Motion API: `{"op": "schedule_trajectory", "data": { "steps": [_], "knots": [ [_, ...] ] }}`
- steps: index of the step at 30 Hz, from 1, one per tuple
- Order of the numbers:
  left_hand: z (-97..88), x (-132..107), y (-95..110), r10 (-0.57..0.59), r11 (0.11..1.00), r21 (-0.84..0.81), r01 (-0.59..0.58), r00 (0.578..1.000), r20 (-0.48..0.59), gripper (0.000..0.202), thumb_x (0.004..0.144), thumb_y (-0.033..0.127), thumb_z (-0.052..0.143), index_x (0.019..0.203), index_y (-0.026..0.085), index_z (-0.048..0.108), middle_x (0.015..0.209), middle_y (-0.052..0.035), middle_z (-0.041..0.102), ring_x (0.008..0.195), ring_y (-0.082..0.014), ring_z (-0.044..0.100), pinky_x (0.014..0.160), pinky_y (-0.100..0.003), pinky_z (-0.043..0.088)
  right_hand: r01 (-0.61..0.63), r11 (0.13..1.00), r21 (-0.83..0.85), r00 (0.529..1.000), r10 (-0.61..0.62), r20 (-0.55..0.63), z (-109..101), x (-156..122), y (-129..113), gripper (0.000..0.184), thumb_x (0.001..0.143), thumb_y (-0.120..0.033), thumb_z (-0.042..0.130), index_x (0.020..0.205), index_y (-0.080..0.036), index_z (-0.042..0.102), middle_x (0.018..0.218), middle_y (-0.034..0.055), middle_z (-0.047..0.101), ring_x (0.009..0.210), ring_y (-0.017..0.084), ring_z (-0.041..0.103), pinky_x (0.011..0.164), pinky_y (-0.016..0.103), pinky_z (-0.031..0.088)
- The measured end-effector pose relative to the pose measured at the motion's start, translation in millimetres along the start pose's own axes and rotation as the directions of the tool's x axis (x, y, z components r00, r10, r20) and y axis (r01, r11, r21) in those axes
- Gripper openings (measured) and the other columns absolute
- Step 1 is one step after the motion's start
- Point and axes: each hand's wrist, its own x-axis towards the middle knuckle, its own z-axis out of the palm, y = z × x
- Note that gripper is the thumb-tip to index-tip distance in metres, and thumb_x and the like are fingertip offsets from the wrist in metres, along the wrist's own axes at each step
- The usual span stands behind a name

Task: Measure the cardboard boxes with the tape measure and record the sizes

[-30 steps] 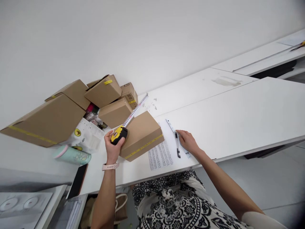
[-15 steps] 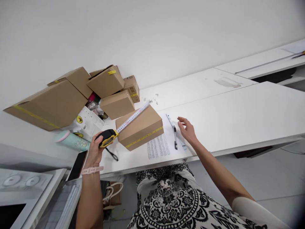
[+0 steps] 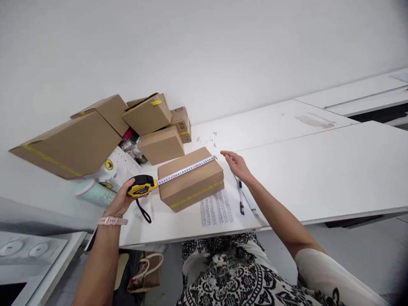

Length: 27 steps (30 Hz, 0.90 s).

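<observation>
My left hand [image 3: 123, 199] grips a yellow and black tape measure [image 3: 140, 186] just left of a small cardboard box [image 3: 190, 178] on the white table [image 3: 318, 165]. The white tape blade [image 3: 186, 169] lies stretched across the top of this box to its far right corner. My right hand [image 3: 235, 164] hovers at that corner with fingers spread, close to the blade's end; I cannot tell if it touches. A black pen [image 3: 241, 196] and a printed sheet [image 3: 216, 207] lie on the table under my right forearm.
A pile of cardboard boxes [image 3: 73, 144] leans against the wall at the left, with a white packet [image 3: 116, 168] and a mint green bottle [image 3: 94, 192] below it. A bag [image 3: 146, 272] sits under the table edge. A second desk [image 3: 360, 91] stands at the far right.
My left hand has pulled the tape measure back and laid the blade flat across the box top. My right hand left the pen and moved up-left to the box's right corner.
</observation>
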Motion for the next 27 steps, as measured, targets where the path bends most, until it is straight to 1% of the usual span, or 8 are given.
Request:
{"op": "schedule_trajectory", "data": {
  "steps": [2, 5, 9, 12, 15, 21, 24, 27],
  "knots": [
    [-5.7, 9.0, 2.8, -0.034, 0.999, -0.009, 0.034, 0.999, 0.027, 0.031, 0.078, 0.038, 0.068, 0.095, 0.013, 0.072, 0.083, -0.0088, 0.078, 0.076, -0.0276, 0.074, 0.066, -0.042, 0.065, -0.011, 1.000, 0.002, 0.998, 0.011, 0.066, 3.8, 4.2, -7.4, 0.037, 0.096, -0.042, 0.046, 0.118, -0.024, 0.069, 0.131, 0.0082, 0.067, 0.124, 0.025, 0.058, 0.105, 0.044, 0.045],
    [-12.6, 21.1, 4.5, -0.047, 0.999, -0.016, 0.049, 0.997, 0.067, 0.030, 0.080, 0.038, 0.067, 0.096, 0.014, 0.073, 0.084, -0.0090, 0.078, 0.076, -0.0274, 0.074, 0.066, -0.042, 0.065, -0.046, 0.999, -0.017, 0.989, 0.048, 0.143, 9.7, 8.8, -16.3, 0.039, 0.096, -0.041, 0.045, 0.121, -0.022, 0.068, 0.134, 0.0084, 0.066, 0.126, 0.025, 0.058, 0.107, 0.044, 0.044],
    [-17.2, 29.9, 2.4, -0.062, 0.998, -0.007, 0.063, 0.993, 0.097, 0.030, 0.081, 0.038, 0.066, 0.098, 0.014, 0.072, 0.086, -0.0099, 0.078, 0.078, -0.0283, 0.074, 0.067, -0.044, 0.065, -0.038, 0.997, -0.064, 0.981, 0.050, 0.188, 17.1, 13.4, -22.0, 0.040, 0.097, -0.037, 0.043, 0.125, -0.021, 0.066, 0.132, 0.0086, 0.067, 0.123, 0.026, 0.060, 0.105, 0.044, 0.047],
    [-16.6, 29.3, -0.7, -0.085, 0.996, -0.013, 0.087, 0.991, 0.108, 0.029, 0.082, 0.037, 0.065, 0.096, 0.013, 0.072, 0.086, -0.0109, 0.078, 0.079, -0.0285, 0.074, 0.067, -0.044, 0.065, 0.006, 0.996, -0.084, 0.973, 0.013, 0.229, 22.5, 15.0, -21.2, 0.040, 0.095, -0.037, 0.047, 0.128, -0.023, 0.064, 0.135, 0.0066, 0.065, 0.124, 0.025, 0.059, 0.105, 0.044, 0.047],
    [-15.4, 25.5, -3.1, -0.089, 0.996, -0.014, 0.091, 0.990, 0.113, 0.027, 0.083, 0.037, 0.063, 0.093, 0.014, 0.073, 0.084, -0.0103, 0.078, 0.078, -0.0285, 0.074, 0.066, -0.045, 0.065, 0.038, 0.991, -0.126, 0.967, -0.005, 0.256, 27.6, 14.9, -17.0, 0.043, 0.091, -0.035, 0.053, 0.132, -0.024, 0.062, 0.137, 0.0059, 0.064, 0.125, 0.026, 0.059, 0.106, 0.047, 0.047],
    [-19.2, 22.6, -7.1, -0.077, 0.997, -0.018, 0.079, 0.991, 0.107, 0.028, 0.084, 0.036, 0.063, 0.095, 0.014, 0.073, 0.085, -0.0110, 0.078, 0.083, -0.0299, 0.075, 0.066, -0.044, 0.064, 0.014, 0.991, -0.134, 0.962, 0.023, 0.273, 31.0, 12.8, -12.1, 0.046, 0.089, -0.038, 0.055, 0.132, -0.025, 0.061, 0.135, 0.0057, 0.064, 0.123, 0.028, 0.060, 0.104, 0.050, 0.049],
    [-21.5, 21.6, -10.0, -0.075, 0.997, -0.018, 0.077, 0.992, 0.102, 0.028, 0.084, 0.037, 0.063, 0.094, 0.013, 0.074, 0.084, -0.0114, 0.078, 0.085, -0.0308, 0.075, 0.067, -0.045, 0.064, -0.025, 0.991, -0.130, 0.959, 0.061, 0.278, 30.9, 11.7, -11.7, 0.046, 0.089, -0.040, 0.054, 0.133, -0.026, 0.062, 0.136, 0.0059, 0.064, 0.121, 0.029, 0.062, 0.102, 0.051, 0.050],
    [-23.0, 17.7, -12.0, -0.070, 0.997, -0.012, 0.072, 0.992, 0.105, 0.029, 0.083, 0.040, 0.064, 0.094, 0.014, 0.074, 0.089, -0.0113, 0.078, 0.088, -0.0310, 0.074, 0.067, -0.044, 0.064, -0.021, 0.994, -0.109, 0.958, 0.051, 0.281, 31.6, 10.3, -8.9, 0.041, 0.092, -0.042, 0.051, 0.128, -0.027, 0.065, 0.140, 0.0046, 0.061, 0.128, 0.028, 0.058, 0.109, 0.050, 0.046]
  ]
}}
